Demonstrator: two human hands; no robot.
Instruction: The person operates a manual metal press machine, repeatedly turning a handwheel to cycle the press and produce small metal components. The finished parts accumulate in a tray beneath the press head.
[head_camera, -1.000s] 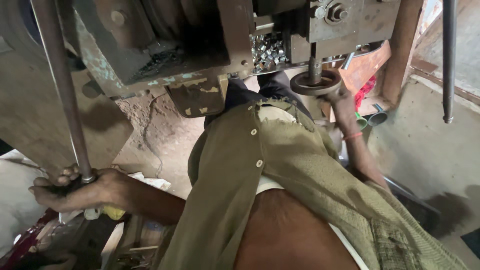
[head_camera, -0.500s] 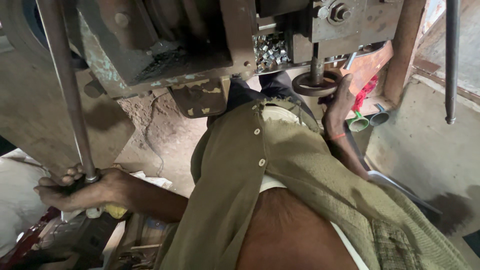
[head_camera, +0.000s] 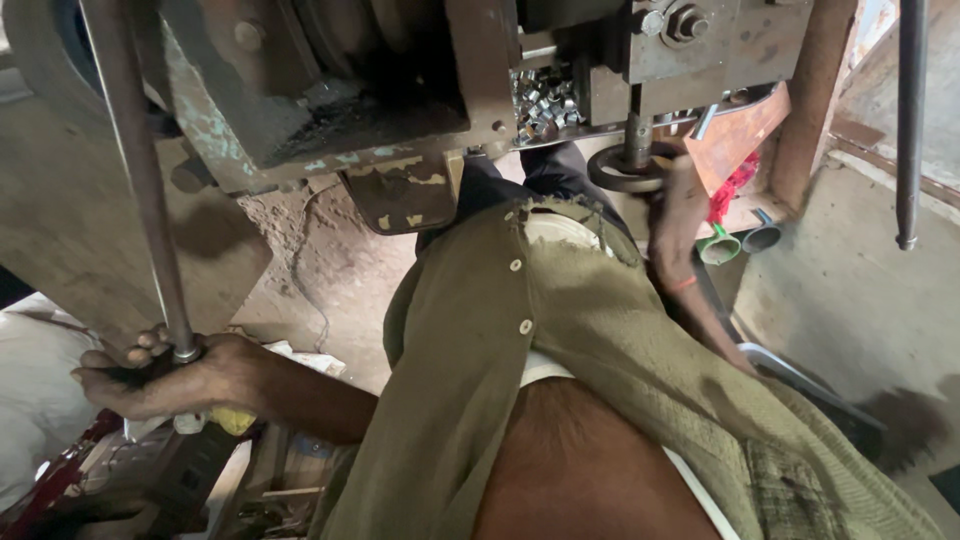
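Lever rod (head_camera: 140, 200) is being gripped by the left hand (head_camera: 165, 375), fingers wrapped tight, while the right hand (head_camera: 678, 215) is pressing on the round die (head_camera: 630, 170).

The machine bed (head_camera: 640, 95) carried a heap of small shiny metal pieces (head_camera: 545, 100) near its middle. A round metal die (head_camera: 625, 170) sat just below its front edge.

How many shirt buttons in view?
3. All on the olive shirt, down its front edge: top button, middle button, and a third at the frayed collar. Folds lower down may hide more.
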